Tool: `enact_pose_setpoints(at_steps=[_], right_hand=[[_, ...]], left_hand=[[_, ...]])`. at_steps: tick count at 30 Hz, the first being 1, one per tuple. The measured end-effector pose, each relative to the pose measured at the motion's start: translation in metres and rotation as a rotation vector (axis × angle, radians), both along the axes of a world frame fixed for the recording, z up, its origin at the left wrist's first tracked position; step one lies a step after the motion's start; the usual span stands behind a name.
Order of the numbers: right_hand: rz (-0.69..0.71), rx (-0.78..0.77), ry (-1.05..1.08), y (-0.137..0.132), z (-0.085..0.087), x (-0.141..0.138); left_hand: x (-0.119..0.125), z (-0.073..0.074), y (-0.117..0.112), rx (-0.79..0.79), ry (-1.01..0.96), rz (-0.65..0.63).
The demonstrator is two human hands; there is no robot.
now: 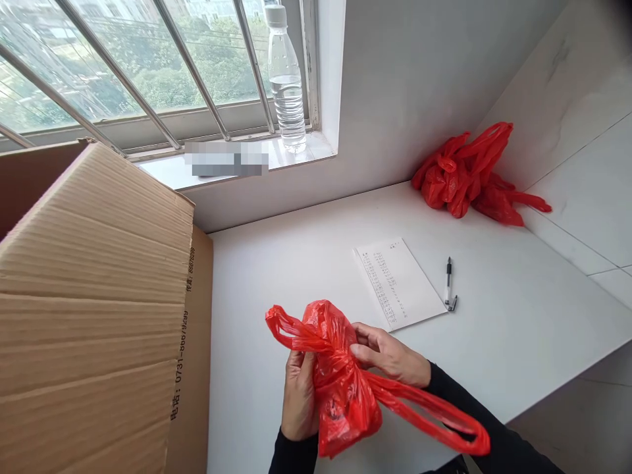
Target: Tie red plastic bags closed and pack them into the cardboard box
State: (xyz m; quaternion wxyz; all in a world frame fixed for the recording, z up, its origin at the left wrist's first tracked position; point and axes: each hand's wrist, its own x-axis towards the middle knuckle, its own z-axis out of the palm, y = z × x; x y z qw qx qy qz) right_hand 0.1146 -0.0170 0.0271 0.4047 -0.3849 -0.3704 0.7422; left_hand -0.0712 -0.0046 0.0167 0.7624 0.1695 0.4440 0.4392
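The left hand (299, 398) and right hand (395, 355) both grip a crinkled red plastic bag with looped handles (343, 378), gathered at its middle, over the white desk (291, 263) on the near side of the white rectangular paper pad with handwriting (415, 289). Just right of the pad lies a slim black-and-clear pen (448, 280); beyond it, rightward, a crumpled heap of red plastic bags (451, 178); well left of it, a brown corrugated cardboard box (99, 316).

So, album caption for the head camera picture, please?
Left hand and right hand hold a red plastic bag over a white table.
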Motion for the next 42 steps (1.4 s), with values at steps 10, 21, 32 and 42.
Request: enact_pose_setpoints(at_steps=[10,21,32,42], right_hand=[[-0.162,0.082,-0.152,0.001,0.003,-0.004],[-0.125,0.053,-0.089,-0.003,0.005,-0.002],[-0.275,0.079,-0.135,0.008,0.005,-0.008],[-0.188,0.044,-0.114,0.008,0.014,-0.005]], left_hand=[[0.003,0.006,-0.003,0.218,0.152,-0.155],[0.000,-0.004,-0.002,0.124,0.198,-0.102],[0.003,0.009,-0.007,0.255,0.306,-0.236],[0.012,0.023,0.000,0.256,0.374,-0.247]])
